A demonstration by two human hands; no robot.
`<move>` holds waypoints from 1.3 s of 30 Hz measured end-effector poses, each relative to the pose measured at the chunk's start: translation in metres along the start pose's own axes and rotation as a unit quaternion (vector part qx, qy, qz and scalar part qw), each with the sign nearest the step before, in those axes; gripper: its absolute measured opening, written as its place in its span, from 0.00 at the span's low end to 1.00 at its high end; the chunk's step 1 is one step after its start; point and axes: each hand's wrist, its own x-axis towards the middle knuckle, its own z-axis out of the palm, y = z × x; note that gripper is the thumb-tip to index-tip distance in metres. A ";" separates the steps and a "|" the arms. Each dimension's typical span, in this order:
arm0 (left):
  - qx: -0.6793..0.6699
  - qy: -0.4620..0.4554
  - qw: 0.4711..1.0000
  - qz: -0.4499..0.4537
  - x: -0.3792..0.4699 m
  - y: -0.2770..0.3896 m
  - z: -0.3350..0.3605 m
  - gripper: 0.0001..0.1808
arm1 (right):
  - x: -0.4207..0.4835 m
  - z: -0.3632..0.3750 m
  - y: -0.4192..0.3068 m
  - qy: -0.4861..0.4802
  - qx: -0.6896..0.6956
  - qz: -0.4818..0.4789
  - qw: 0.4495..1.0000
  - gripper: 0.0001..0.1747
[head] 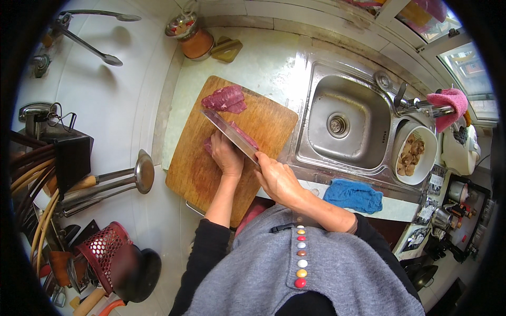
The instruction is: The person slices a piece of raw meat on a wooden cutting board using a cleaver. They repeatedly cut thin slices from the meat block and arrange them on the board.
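A wide-bladed kitchen knife (230, 134) lies slantwise across the wooden cutting board (272, 112), its handle in the grip of my right hand (281, 181). Close to the near side of the blade, my left hand (228, 156) presses with curled fingers on a piece of raw red meat (207, 145), mostly hidden under the fingers. Past the blade, a strip of raw meat (246, 135) shows along its far side. Another, larger chunk of raw red meat (224, 98) rests near the board's far left corner, apart from both hands.
Right of the board is a stainless steel sink (355, 102) with a faucet (419, 104). A white basin (429, 158) holds brown food pieces (411, 154). A blue cloth (353, 195) lies on the counter's front edge. Utensils, including a ladle (144, 172), hang left.
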 end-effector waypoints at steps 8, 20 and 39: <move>0.022 0.012 1.000 0.017 0.001 0.001 0.002 0.14 | -0.015 -0.009 0.002 -0.002 0.026 0.003 1.000 0.17; 0.005 0.029 0.999 0.021 0.003 0.003 0.001 0.08 | -0.023 -0.012 0.016 -0.003 0.014 -0.020 1.000 0.17; 0.010 0.026 0.999 0.016 0.003 0.001 0.005 0.09 | -0.029 -0.006 0.027 0.001 0.056 -0.005 0.998 0.16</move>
